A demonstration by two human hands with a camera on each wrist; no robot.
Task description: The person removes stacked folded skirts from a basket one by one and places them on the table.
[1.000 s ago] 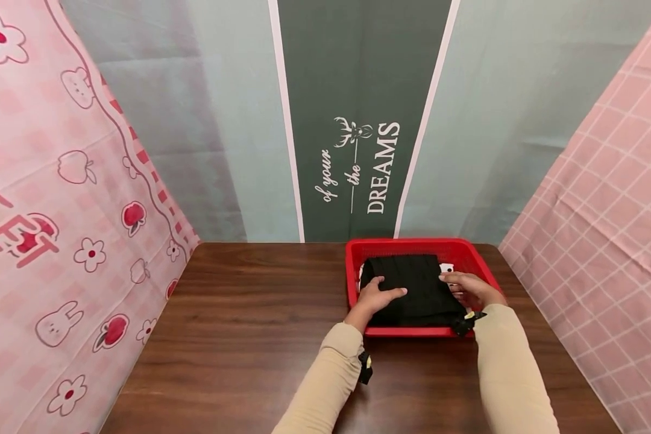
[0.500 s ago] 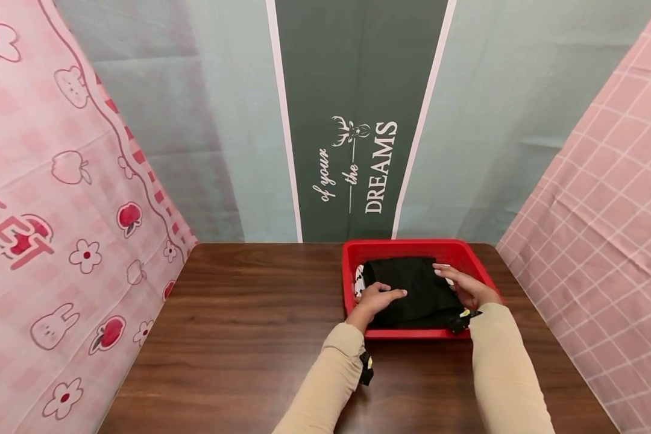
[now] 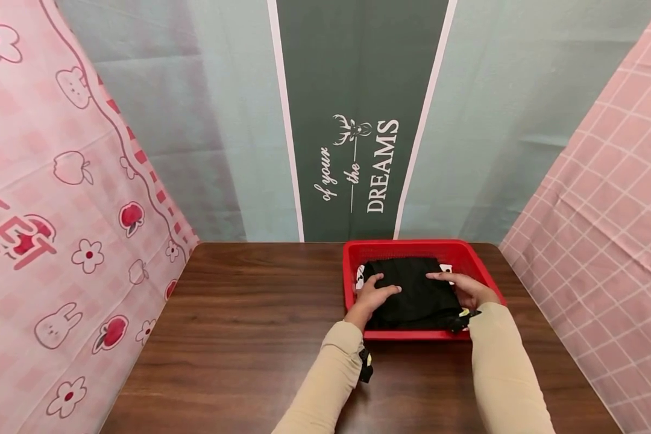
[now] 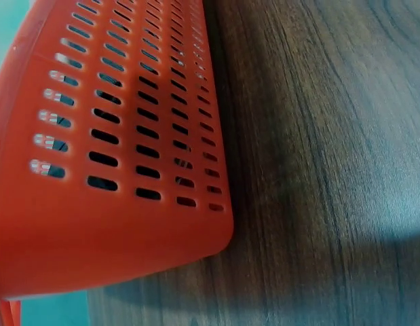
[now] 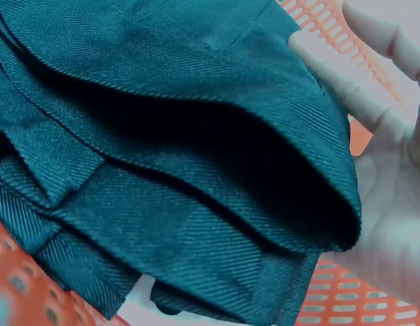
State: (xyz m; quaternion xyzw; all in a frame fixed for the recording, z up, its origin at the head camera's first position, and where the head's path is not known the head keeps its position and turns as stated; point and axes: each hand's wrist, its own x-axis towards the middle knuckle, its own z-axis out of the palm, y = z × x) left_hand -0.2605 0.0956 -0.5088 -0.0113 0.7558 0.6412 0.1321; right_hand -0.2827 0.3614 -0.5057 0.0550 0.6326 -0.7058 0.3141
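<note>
A folded black fabric piece (image 3: 412, 289) lies in the red plastic basket (image 3: 418, 334), on top of white cloth with black spots (image 3: 446, 269). My left hand (image 3: 373, 299) rests at the fabric's left side, thumb and fingers spread. At the opposite side my right hand (image 3: 469, 290) touches the fabric with its fingers extended. Up close in the right wrist view, layered, ribbed folds (image 5: 162, 197) gape open, and my right hand (image 5: 393, 183) lies along their edge with straight fingers. Only the slotted outer basket wall (image 4: 115, 231) shows in the left wrist view; the left hand is outside it.
The basket stands at the back right of a brown wooden table (image 3: 249, 325). A grey-green curtain (image 3: 358, 72) with white lettering hangs behind it. Pink patterned cloth (image 3: 87, 211) borders the left, and pink checked cloth (image 3: 602, 211) the right.
My left fingers have shifted slightly on the fabric's left side. The right hand moved a little leftwards onto the fabric, and its fingers dipped lower. The fabric and basket have shifted only slightly.
</note>
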